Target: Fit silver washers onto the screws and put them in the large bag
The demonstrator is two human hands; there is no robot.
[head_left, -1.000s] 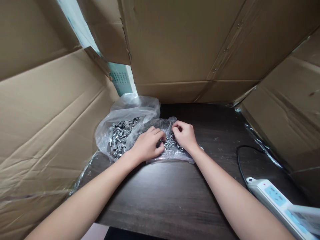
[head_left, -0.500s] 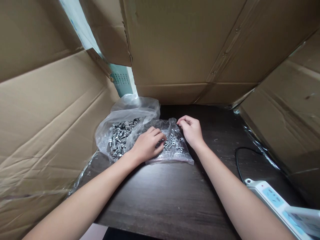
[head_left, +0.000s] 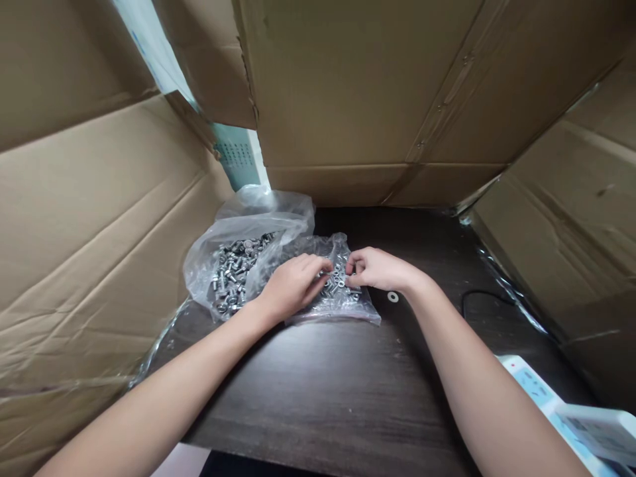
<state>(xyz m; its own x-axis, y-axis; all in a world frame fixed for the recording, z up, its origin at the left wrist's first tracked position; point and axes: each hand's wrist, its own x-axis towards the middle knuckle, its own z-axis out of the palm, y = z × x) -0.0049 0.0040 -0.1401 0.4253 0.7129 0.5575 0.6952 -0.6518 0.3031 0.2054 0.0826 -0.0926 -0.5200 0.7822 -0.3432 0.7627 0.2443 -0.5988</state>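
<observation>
Right hand (head_left: 376,268) moved back over the right side of the small clear bag (head_left: 350,310), fingers bent, can't tell if pinching any washers (head_left: 340,283). Left hand (head_left: 297,281) curls over its left, same deal. Bag's toward the back of the table (head_left: 318,391).

Small bag (head_left: 348,310) — partly hidden by left hand (head_left: 294,281)

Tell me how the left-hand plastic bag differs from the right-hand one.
The left bag is puffed up; the right bag lies flatter. The left bag holds heaped bolts; the right bag has smaller pieces, some ring-shaped. The right hand is at the right bag, apart from the left bag. Both are see-through, with metal pieces.
</observation>
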